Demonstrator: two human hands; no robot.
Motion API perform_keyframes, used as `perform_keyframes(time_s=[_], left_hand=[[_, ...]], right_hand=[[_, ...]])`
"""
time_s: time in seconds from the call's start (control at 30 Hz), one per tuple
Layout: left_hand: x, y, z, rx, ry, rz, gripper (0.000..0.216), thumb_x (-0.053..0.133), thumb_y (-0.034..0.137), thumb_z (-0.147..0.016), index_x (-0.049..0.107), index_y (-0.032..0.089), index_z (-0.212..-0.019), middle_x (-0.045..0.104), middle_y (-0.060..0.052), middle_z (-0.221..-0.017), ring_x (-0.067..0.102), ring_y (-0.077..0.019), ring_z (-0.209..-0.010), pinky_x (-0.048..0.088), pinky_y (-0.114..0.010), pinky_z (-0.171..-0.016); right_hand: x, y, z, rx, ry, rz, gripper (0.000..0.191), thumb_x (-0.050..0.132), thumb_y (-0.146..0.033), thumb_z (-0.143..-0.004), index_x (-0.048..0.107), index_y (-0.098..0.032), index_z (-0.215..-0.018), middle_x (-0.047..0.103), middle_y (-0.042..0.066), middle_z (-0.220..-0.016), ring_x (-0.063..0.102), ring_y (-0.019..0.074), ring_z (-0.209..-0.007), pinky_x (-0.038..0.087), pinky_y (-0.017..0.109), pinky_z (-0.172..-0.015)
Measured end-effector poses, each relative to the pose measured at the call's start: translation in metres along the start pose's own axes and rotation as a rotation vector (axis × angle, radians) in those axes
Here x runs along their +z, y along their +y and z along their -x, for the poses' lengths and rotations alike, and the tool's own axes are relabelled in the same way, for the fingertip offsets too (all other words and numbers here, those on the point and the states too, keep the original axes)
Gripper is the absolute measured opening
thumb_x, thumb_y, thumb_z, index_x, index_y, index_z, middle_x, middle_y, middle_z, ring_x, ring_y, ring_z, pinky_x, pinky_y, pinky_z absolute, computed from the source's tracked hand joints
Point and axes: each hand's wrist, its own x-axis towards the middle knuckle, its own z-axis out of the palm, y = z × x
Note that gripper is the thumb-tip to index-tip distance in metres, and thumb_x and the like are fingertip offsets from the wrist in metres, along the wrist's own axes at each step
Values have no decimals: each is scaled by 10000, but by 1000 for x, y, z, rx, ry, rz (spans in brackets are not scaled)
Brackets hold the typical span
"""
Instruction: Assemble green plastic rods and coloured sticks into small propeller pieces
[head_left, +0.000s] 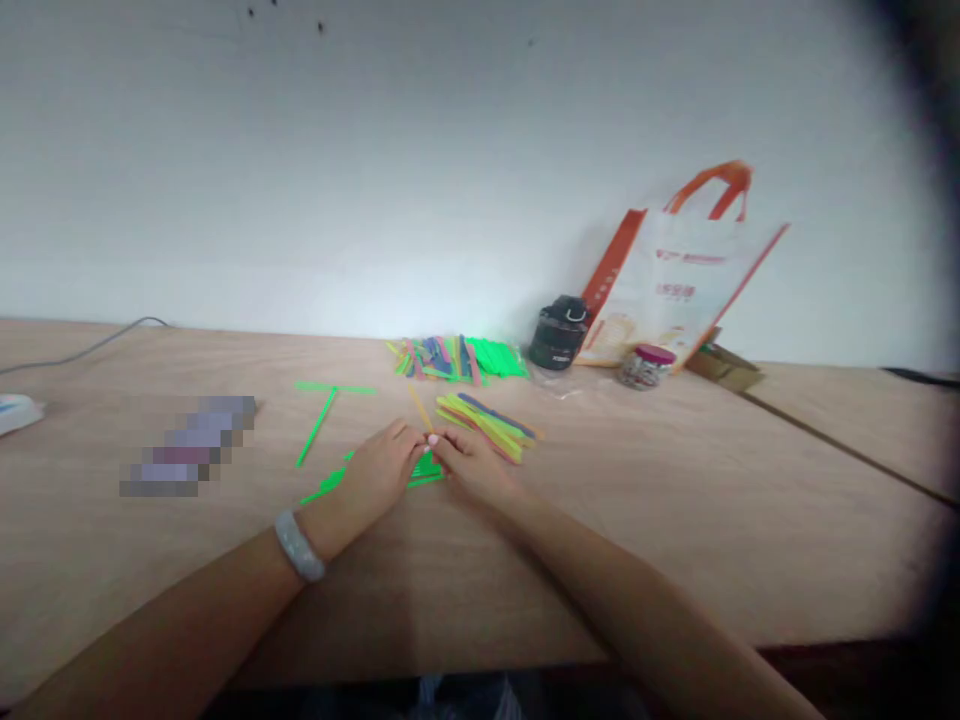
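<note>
My left hand point(384, 466) and my right hand point(474, 464) meet over the middle of the table, fingertips pinched together. Between them a thin orange-yellow stick point(420, 408) points away from me; its near end is hidden by the fingers. Beneath the hands lies a pile of bright green sticks point(427, 470), partly covered by my left hand. Just beyond my right hand is a loose bundle of yellow, blue and orange sticks point(487, 425). To the left, two green sticks point(317, 425) lie in a T shape.
Bagged coloured sticks point(457, 358) lie near the wall. Right of them stand a black bottle point(559, 335), a jar with a red lid point(646, 367) and a white-and-orange carrier bag point(675, 280). A blurred-out flat object point(191, 445) and a grey cable point(90, 352) are left.
</note>
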Motion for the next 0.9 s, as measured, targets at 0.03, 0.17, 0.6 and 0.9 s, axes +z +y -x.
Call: perform_keyframes(time_s=[0.03,0.17,0.6,0.9], left_hand=[[-1,0,-1,-6,6,28,231,392,285,-952,580,179,-869,596,-42,-855,565,-173,-804,447,-286,-708],[-3,0,-3,-48,11,158,222,418,268,-940,595,175,-845,610,-35,-832,568,-165,-786,431,-277,-703],[-10,-16,-5,-191,-45,211,322,365,287,-944,603,175,-757,616,-18,-698,569,-162,-673,418,-269,-626],[17,-6,9,207,-152,16,224,466,283,-916,609,201,-1068,596,-85,-1079,531,-220,-1034,443,-379,-912]], right_hand=[[-1,0,-1,2,-2,1,247,442,-349,-857,541,-191,-695,469,-30,-594,454,114,-591,361,221,-543],[-6,0,-3,17,-10,-25,244,460,-390,-848,566,-201,-736,495,-28,-624,468,118,-597,377,230,-554],[-35,29,-19,133,223,-90,397,377,-526,-863,566,-178,-835,505,-24,-627,466,119,-532,403,251,-522],[-54,50,-20,102,212,957,248,442,-276,-914,671,-182,-895,596,102,-976,544,190,-914,416,303,-835]])
